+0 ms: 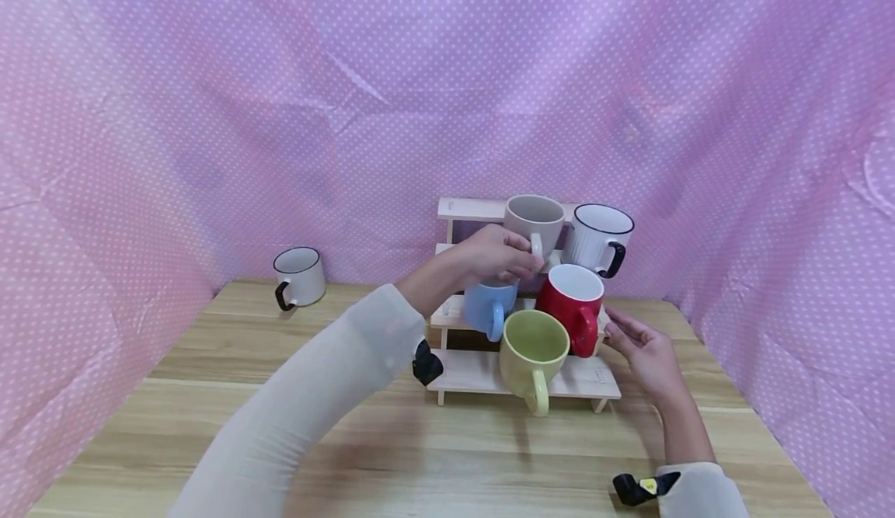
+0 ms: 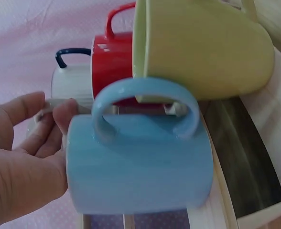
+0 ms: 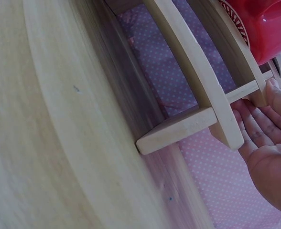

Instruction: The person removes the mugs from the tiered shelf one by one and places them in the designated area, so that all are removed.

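My left hand (image 1: 499, 254) pinches the handle of a grey mug (image 1: 548, 228) at the upper tiers of a wooden stepped shelf (image 1: 464, 370). Just beneath that hand sits a light blue mug (image 1: 482, 304), large in the left wrist view, its handle toward the camera. A red mug (image 1: 552, 306) stands to its right on the same tier, and a yellow-green mug (image 1: 517, 363) is on the lowest one. With thumb above and fingers below, my right hand (image 1: 646, 355) grips the right end of the middle board (image 3: 249, 71), beside the red mug.
On the shelf's upper right stands a white ribbed mug (image 1: 583, 242) with a black rim and handle. Another white mug (image 1: 304, 277) with black trim sits far left on the wooden table (image 1: 336, 440). A pink dotted cloth (image 1: 349, 153) hangs behind and along both sides.
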### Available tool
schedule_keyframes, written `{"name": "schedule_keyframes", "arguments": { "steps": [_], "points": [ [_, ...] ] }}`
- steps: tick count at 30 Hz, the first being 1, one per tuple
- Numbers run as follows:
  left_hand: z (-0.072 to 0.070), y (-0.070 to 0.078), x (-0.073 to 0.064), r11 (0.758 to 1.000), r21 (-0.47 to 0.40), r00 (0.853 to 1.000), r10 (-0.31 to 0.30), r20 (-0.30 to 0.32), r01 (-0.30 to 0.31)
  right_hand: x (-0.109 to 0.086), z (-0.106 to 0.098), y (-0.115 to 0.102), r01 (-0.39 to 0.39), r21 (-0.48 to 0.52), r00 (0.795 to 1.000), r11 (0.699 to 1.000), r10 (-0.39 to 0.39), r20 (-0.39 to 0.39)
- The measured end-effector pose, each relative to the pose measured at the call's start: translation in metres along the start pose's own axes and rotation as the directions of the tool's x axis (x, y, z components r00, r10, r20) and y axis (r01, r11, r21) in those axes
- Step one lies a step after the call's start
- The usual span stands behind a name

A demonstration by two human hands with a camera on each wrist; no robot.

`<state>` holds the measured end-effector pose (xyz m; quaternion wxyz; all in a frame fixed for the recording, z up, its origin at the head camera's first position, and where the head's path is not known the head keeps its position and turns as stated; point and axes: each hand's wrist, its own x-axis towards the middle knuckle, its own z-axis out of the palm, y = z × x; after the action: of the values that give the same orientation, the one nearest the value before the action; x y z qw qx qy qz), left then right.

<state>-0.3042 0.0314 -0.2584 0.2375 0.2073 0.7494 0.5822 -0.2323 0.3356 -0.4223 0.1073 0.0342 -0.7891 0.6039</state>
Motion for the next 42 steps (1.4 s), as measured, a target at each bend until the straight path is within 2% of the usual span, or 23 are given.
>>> {"name": "schedule_keyframes", "arguments": {
  "steps": [3,7,10,13,17,21,27,36,40,42],
  "points": [
    [0.005,0.003,-0.002,0.991,-0.133,0.999,-0.034,-0.012,0.032,-0.001,0.0,0.0,0.0,0.015,1.0,1.0,0.0,-0.001],
    [0.011,0.004,-0.003,0.952,-0.3,0.996,-0.08,-0.027,0.068,-0.001,0.0,0.0,0.0,0.031,1.0,1.0,0.0,0.001],
    [0.017,0.004,-0.004,0.93,-0.363,0.997,-0.079,-0.026,0.064,-0.002,-0.001,0.0,-0.001,0.036,1.0,0.999,0.001,0.003],
    [0.024,0.003,-0.003,0.92,-0.391,0.997,-0.054,-0.047,0.031,-0.002,-0.001,0.001,0.001,0.031,1.0,1.0,-0.001,0.006],
    [0.033,0.002,-0.003,0.921,-0.389,0.988,-0.051,-0.146,-0.01,-0.002,-0.002,0.002,0.004,0.028,1.0,1.0,-0.005,0.012],
    [0.04,0.0,-0.006,0.931,-0.363,0.969,-0.052,-0.241,-0.04,-0.002,-0.002,0.003,-0.001,0.037,1.0,0.999,0.001,0.016],
    [0.047,-0.001,-0.01,0.966,-0.25,0.943,-0.019,-0.333,-0.069,0.0,-0.003,0.004,0.001,0.022,1.0,1.0,-0.001,0.012],
    [0.054,-0.003,-0.014,0.977,-0.203,0.908,-0.019,-0.418,-0.073,0.0,-0.003,0.004,0.0,0.035,1.0,0.999,-0.001,0.017],
    [0.055,-0.005,-0.014,0.982,-0.161,0.899,0.021,-0.437,-0.101,0.0,-0.004,0.004,-0.001,0.037,1.0,0.999,0.0,0.018],
    [0.054,-0.006,-0.014,0.978,-0.158,0.898,0.053,-0.436,-0.134,-0.001,-0.004,0.003,0.002,0.041,1.0,0.999,-0.003,0.018]
  ]
}}
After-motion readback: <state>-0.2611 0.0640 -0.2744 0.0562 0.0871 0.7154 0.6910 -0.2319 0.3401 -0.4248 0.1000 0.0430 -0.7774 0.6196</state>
